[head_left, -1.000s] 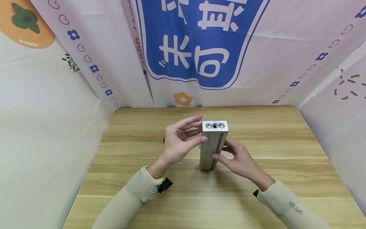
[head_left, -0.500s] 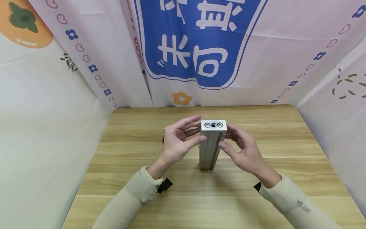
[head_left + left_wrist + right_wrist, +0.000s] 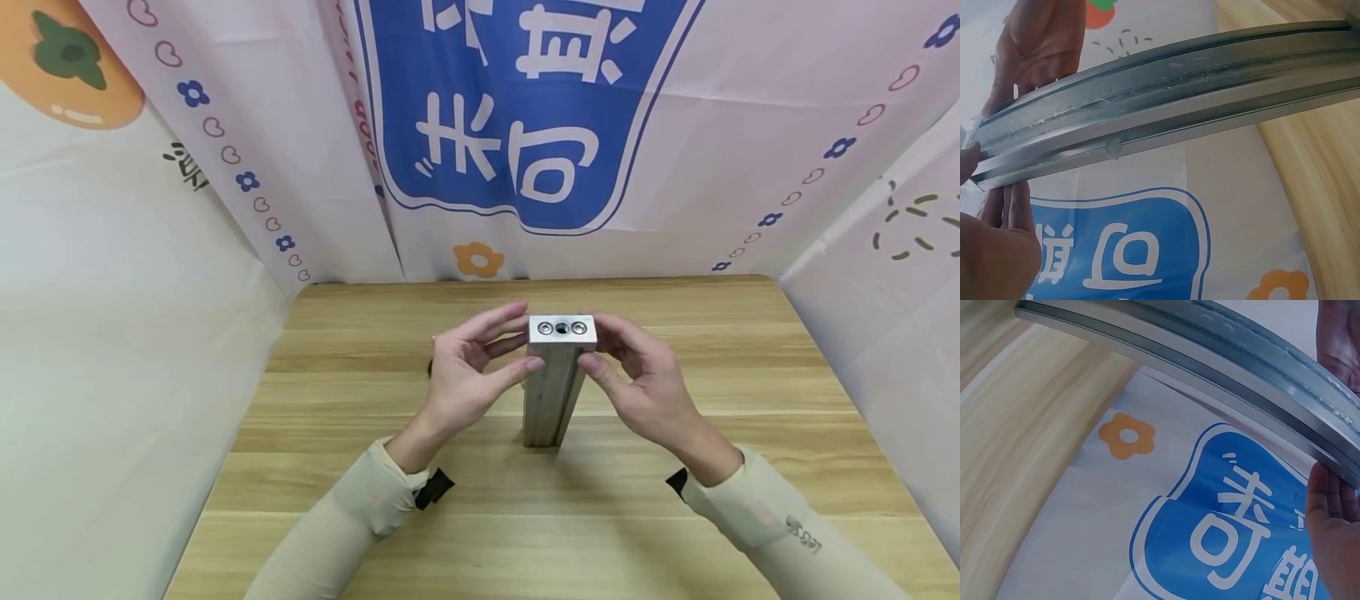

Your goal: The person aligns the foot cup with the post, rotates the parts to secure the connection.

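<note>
Right hand [image 3: 652, 385] higher, metal bar [image 3: 550, 392] upright, cloth [image 3: 712, 167] behind

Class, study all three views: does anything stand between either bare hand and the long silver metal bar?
Nothing visible does. The bare left hand and bare right hand directly hold opposite sides of the long silver metal bar, near its top.

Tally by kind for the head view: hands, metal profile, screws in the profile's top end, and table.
Hands (left hand, right hand): 2
Slotted metal profile: 1
Screws: 2
Wood-grain table: 1
Total: 6
</note>
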Motion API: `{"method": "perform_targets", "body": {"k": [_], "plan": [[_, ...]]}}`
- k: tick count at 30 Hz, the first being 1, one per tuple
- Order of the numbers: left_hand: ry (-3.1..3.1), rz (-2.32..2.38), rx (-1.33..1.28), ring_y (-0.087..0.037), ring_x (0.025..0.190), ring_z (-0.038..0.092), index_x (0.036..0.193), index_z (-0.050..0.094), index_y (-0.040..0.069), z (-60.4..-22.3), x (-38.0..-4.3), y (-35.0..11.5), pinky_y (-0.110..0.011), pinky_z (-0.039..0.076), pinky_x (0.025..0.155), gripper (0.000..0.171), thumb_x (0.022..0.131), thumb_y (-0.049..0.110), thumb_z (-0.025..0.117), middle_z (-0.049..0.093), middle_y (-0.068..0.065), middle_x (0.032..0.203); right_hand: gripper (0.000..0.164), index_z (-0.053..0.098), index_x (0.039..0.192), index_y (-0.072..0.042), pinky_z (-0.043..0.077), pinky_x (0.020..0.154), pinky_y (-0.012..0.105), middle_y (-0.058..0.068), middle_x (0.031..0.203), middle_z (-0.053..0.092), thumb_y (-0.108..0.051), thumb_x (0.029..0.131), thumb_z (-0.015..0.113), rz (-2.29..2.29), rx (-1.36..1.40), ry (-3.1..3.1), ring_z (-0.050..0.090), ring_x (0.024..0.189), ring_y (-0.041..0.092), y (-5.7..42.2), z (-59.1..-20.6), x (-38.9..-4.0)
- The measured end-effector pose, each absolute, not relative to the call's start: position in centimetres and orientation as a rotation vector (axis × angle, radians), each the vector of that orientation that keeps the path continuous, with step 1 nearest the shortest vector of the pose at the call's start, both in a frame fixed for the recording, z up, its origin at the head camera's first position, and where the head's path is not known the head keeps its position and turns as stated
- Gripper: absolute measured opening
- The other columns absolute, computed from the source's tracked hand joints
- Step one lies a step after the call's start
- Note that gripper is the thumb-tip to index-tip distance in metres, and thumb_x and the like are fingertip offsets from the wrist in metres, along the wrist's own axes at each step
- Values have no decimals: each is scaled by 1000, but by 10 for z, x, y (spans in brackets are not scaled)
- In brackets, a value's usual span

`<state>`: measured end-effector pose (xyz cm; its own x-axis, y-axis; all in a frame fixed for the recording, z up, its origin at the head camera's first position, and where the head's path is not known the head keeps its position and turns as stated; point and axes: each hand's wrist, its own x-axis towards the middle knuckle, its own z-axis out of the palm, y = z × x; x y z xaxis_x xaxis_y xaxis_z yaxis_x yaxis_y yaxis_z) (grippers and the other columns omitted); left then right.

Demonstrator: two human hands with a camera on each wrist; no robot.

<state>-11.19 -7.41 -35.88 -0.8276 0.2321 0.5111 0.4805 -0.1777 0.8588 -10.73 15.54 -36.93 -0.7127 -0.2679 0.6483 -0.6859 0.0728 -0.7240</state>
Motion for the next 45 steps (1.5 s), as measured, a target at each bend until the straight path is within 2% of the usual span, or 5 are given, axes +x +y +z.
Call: {"method": "perform_targets", "body": {"k": [8, 19, 32, 39, 45], "plan": [[-1855, -2137, -844, -9, 118, 73, 135, 55, -20, -366, -115, -83, -41, 59, 102, 60, 78, -25, 75, 64, -43, 127, 42, 60, 134, 12, 59, 92, 20, -3, 122, 70, 13, 94, 68, 1682, 942, -2002, 69, 104, 8, 156, -370, -109], [-1846, -2185, -747, -16, 118, 74, 136, 55, -18, -390, -120, -109, -44, 59, 101, 58, 85, -9, 80, 63, -42, 128, 38, 59, 134, 13, 58, 92, 19, -9, 124, 68, 8, 96, 67, 1675, 935, -2046, 67, 105, 8, 156, -370, -109], [-2026, -2106, -484, -14, 116, 75, 140, 57, -12, -423, -122, -140, -34, 61, 98, 60, 84, -14, 78, 66, -38, 131, 40, 60, 134, 12, 59, 91, 20, -2, 121, 70, 12, 95, 66, 1713, 967, -1964, 68, 104, 9, 153, -372, -107], [-2096, -2069, -383, -26, 116, 75, 140, 58, -10, -437, -124, -150, -41, 61, 98, 56, 87, -10, 78, 69, -33, 129, 43, 60, 135, 10, 58, 91, 19, -1, 121, 69, 15, 93, 67, 1692, 942, -2000, 67, 104, 8, 155, -374, -105], [-2097, -2031, -295, -16, 109, 77, 141, 59, -6, -453, -128, -160, -29, 62, 93, 56, 89, -7, 78, 71, -33, 123, 43, 60, 135, 10, 58, 92, 20, 0, 122, 70, 15, 93, 66, 1697, 958, -1984, 68, 105, 8, 153, -374, -107]]}}
